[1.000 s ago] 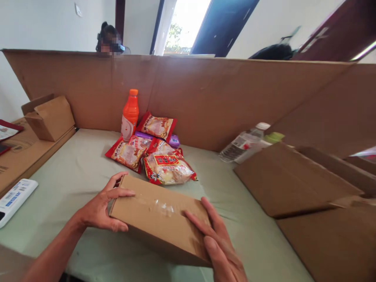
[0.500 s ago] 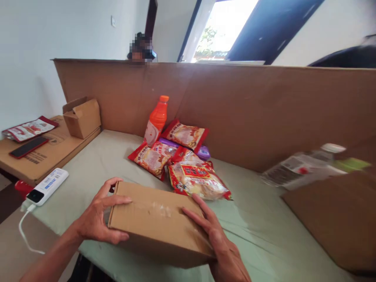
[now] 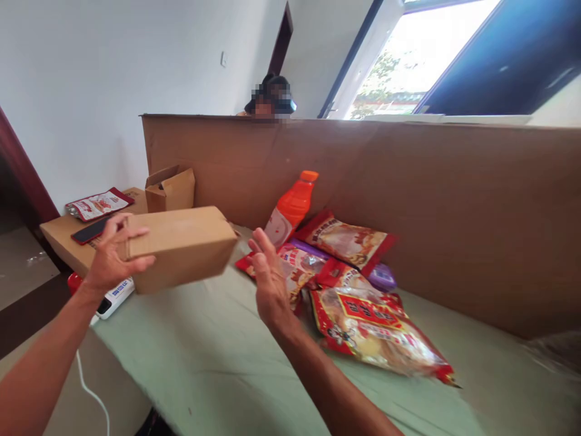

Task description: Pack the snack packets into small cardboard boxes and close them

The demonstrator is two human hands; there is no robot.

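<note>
The green cloth-covered table spread between the forearms, open room below the box; its left edge slanted past a hanging white cable. The left hand gripped one end of a cardboard box, holding it up over the table's left part, thumb on the front face. The right hand, fingers extended and holding nothing, faced the opposite end across a narrow gap. A white device sat partly behind the box, near the table's edge. Rightward lay a large snack bag, then smaller red packets, a purple pack and an orange bottle. Farther left, a flat carton bore a pouch and a small open box. A cardboard partition bounded the back; a person showed above its top edge.
</note>
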